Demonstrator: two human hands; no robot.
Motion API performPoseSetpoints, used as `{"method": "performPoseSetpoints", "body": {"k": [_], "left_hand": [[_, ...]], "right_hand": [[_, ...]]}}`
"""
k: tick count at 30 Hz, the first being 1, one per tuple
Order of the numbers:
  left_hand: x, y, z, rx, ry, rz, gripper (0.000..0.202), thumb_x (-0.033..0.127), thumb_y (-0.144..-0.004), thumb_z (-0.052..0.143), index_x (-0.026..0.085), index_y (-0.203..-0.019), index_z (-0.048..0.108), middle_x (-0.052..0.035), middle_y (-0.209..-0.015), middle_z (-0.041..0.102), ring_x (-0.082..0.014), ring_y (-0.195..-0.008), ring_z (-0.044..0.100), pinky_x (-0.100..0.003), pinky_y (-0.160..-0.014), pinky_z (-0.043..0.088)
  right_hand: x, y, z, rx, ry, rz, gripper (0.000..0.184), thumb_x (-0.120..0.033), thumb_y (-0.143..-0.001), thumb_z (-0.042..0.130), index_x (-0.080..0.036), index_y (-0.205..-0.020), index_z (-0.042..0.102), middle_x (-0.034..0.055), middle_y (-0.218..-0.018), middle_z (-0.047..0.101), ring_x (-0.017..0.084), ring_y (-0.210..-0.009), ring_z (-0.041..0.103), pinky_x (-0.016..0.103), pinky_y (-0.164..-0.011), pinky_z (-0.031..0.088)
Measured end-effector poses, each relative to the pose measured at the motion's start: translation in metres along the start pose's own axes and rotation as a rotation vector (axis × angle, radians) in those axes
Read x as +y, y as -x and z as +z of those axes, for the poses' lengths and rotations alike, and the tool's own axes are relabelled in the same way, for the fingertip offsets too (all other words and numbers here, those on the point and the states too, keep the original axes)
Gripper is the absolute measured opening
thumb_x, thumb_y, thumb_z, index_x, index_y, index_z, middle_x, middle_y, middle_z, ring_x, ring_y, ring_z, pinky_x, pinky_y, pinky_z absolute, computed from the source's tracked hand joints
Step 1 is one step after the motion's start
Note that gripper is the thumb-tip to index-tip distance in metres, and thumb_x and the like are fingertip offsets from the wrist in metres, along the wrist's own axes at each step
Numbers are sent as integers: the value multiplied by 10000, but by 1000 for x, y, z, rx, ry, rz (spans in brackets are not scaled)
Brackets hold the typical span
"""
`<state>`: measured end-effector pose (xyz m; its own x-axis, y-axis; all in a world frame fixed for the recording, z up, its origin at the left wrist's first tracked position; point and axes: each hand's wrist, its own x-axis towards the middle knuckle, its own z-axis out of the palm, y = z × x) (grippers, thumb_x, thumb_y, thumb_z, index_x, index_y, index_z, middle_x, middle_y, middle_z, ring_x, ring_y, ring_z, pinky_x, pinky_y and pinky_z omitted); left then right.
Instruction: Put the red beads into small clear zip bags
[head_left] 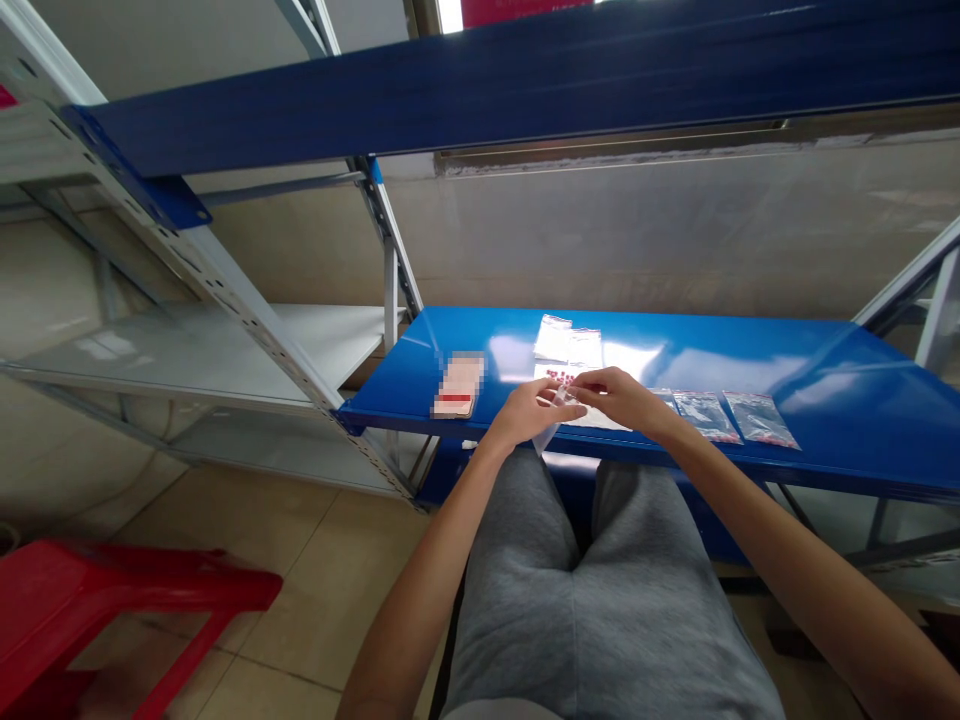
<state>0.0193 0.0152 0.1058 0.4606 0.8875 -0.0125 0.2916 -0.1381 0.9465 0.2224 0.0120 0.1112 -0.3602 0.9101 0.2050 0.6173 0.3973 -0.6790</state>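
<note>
My left hand (534, 413) and my right hand (613, 399) meet above the blue steel shelf (757, 350), both pinching a small transparent plastic bag (561, 399) between their fingertips. Under them lies a white sheet with red print (592, 418), partly hidden by my hands. A stack of transparent bags (562, 340) sits just beyond. To the right lie two sealed, printed packets (705, 416) (759, 420). Left of my left hand is a flat packet with a red stripe (457, 386), its surface blurred.
My knees in grey sweatpants (585, 600) are under the shelf's front edge. Perforated grey uprights (247, 300) and a blue overhead beam (480, 100) frame the shelf, with a pale lower shelf (210, 350) to its left. A red plastic stool (90, 600) stands on the tiled floor at lower left.
</note>
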Motion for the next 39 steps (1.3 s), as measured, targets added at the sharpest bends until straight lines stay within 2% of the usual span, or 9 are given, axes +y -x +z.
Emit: {"method": "performPoseSetpoints", "body": {"k": [5, 10, 15, 18, 21, 23, 30, 39], "left_hand": [[1, 2, -2, 55, -73, -2, 712, 535, -722, 841, 119, -1272, 662, -131, -1105, 742, -250, -966, 704, -296, -759, 537], [1, 2, -5, 119, -157, -21, 746, 572, -721, 833, 132, -1293, 646, -132, -1144, 728, -247, -965, 695, -305, -795, 542], [-5, 0, -7, 192, -237, -44, 707, 616, -702, 828, 145, -1208, 678, -126, -1072, 724, -250, -921, 689, -309, -775, 553], [-7, -1, -9, 209, -221, -91, 729, 642, -692, 821, 156, -1213, 668, -120, -1093, 708, -232, -858, 683, -277, -660, 548], [-6, 0, -9, 207, -199, -148, 795, 665, -680, 816, 142, -1250, 635, -128, -1119, 683, -206, -766, 668, -250, -531, 515], [-4, 1, -9, 215, -204, -166, 839, 686, -665, 815, 130, -1261, 620, -134, -1112, 672, -204, -747, 664, -250, -503, 506], [-7, 1, -8, 207, -227, -136, 806, 695, -678, 801, 152, -1248, 628, -106, -1042, 676, -204, -737, 655, -255, -510, 505], [-12, 0, -9, 192, -229, -116, 840, 714, -682, 784, 148, -1281, 621, -125, -1103, 674, -208, -761, 654, -266, -528, 514]], "right_hand": [[2, 7, -6, 85, -49, 10, 426, -532, -933, 525, -167, -863, 734, 47, -766, 683, 165, -694, 532, 289, -637, 382], [18, 18, -13, 131, -6, 73, 400, -519, -924, 538, -172, -822, 709, 52, -737, 685, 176, -678, 554, 291, -622, 394], [36, 23, -15, 239, 197, 210, 275, -393, -913, 564, -180, -878, 732, 75, -811, 747, 199, -707, 632, 297, -643, 427], [45, 20, -16, 278, 323, 259, 220, -306, -918, 568, -170, -927, 741, 90, -855, 763, 207, -742, 665, 302, -687, 449], [53, 16, -16, 274, 405, 271, 211, -256, -931, 552, -155, -966, 733, 99, -873, 757, 211, -763, 668, 304, -701, 449], [58, 14, -15, 269, 444, 282, 213, -244, -940, 542, -149, -994, 726, 104, -895, 752, 218, -789, 668, 306, -697, 444], [72, 13, -10, 294, 574, 422, 254, -249, -941, 538, -167, -1113, 706, 130, -1031, 735, 267, -925, 658, 313, -651, 425], [86, 4, -5, 263, 586, 379, 281, -191, -943, 538, -163, -1175, 695, 152, -1089, 721, 268, -946, 655, 313, -667, 447]]}}
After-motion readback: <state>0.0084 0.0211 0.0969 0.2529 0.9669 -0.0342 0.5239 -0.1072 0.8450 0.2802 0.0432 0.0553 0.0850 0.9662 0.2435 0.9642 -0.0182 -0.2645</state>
